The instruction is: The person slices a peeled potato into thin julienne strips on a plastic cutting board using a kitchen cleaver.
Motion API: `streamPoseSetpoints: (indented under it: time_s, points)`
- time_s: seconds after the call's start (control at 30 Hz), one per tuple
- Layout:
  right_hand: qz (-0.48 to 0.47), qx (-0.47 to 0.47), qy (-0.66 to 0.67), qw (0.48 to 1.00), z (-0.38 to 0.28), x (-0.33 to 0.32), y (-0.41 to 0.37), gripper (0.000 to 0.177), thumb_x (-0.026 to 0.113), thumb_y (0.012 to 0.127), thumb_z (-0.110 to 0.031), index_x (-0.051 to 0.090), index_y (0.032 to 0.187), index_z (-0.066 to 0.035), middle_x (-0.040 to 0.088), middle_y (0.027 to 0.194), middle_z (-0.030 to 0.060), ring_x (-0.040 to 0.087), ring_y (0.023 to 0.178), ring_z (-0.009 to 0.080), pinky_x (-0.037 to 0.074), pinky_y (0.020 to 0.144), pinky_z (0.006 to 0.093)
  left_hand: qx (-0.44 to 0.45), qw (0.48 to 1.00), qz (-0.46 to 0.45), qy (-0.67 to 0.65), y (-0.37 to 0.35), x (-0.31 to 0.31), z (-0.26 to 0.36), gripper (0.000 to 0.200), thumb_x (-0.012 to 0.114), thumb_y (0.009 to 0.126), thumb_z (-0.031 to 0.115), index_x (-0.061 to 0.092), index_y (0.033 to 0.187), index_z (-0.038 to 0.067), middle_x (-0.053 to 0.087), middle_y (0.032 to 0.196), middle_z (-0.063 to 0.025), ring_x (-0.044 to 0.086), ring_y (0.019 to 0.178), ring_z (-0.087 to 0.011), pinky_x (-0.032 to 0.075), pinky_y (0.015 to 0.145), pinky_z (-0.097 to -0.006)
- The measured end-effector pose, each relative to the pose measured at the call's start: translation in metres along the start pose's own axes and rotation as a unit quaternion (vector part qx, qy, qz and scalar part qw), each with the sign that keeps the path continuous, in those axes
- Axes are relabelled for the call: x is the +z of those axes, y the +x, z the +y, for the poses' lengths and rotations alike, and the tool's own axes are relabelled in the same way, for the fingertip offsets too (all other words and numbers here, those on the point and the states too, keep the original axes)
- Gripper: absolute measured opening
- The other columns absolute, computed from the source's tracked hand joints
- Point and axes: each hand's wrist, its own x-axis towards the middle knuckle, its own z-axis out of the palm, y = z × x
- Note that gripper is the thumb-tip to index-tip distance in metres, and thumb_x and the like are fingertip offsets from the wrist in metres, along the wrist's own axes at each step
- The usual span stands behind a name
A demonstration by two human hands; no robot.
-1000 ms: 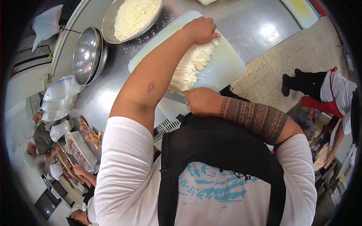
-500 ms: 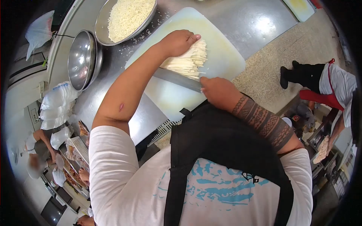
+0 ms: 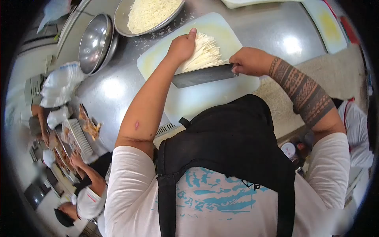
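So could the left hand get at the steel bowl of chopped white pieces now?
Probably yes: the left hand is at the pile of pale strips, with only the flat white cutting board and scattered white bits before the steel bowl.

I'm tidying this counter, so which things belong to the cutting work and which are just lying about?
In the work:
Knife, held in the right hand
White strips, against the left hand
Cutting board beneath them
Probably the bowl of chopped white pieces

Apparently just lying about:
Nested metal bowls
Translucent plastic stack
Second board, upper right
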Motion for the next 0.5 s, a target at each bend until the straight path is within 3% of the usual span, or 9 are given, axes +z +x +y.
streamPoseSetpoints:
  time_s: [0.23, 0.37, 0.43, 0.5]
  points:
    - [-0.091, -0.169, -0.064, 0.979, 0.043, -0.073, 0.069, 0.025, 0.075, 0.094, -0.018, 0.064, 0.081, -0.001, 0.073, 0.082, 0.0152, 0.073, 0.082, 0.0354, 0.054, 0.073, 0.0476, -0.144, 0.982, 0.106, -0.064, 0.008, 0.001, -0.012, 0.088, 0.027, 0.112, 0.063, 0.073, 0.121, -0.012, 0.067, 0.131, -0.0381, 0.062, 0.127, -0.0516, 0.045, 0.113, -0.0514]
    - [-0.051, -0.184, -0.141, 0.971, 0.022, -0.073, 0.047, 0.025, 0.075, 0.094, -0.022, 0.064, 0.082, -0.003, 0.067, 0.077, 0.0159, 0.068, 0.080, 0.0398, 0.052, 0.072, 0.0515, -0.145, 0.968, 0.088, -0.185, 0.018, -0.006, -0.039, 0.092, 0.036, 0.109, 0.069, 0.066, 0.132, -0.015, 0.063, 0.138, -0.0387, 0.060, 0.133, -0.0498, 0.044, 0.115, -0.0477]
    - [0.014, -0.160, -0.193, 0.968, 0.011, -0.071, 0.010, 0.016, 0.073, 0.093, -0.019, 0.070, 0.088, -0.004, 0.071, 0.083, 0.0174, 0.071, 0.085, 0.0396, 0.056, 0.078, 0.0521, -0.170, 0.956, 0.070, -0.230, 0.004, -0.019, -0.023, 0.092, 0.041, 0.108, 0.070, 0.064, 0.137, -0.015, 0.062, 0.144, -0.0360, 0.058, 0.139, -0.0453, 0.041, 0.118, -0.0467]
    - [0.042, -0.147, -0.162, 0.975, 0.021, -0.070, -0.025, 0.015, 0.072, 0.094, -0.021, 0.072, 0.091, -0.006, 0.070, 0.081, 0.0170, 0.070, 0.084, 0.0404, 0.056, 0.078, 0.0534, -0.146, 0.948, 0.021, -0.283, 0.000, -0.026, -0.032, 0.091, 0.045, 0.107, 0.073, 0.060, 0.147, -0.007, 0.063, 0.148, -0.0241, 0.052, 0.143, -0.0347, 0.032, 0.123, -0.0469]
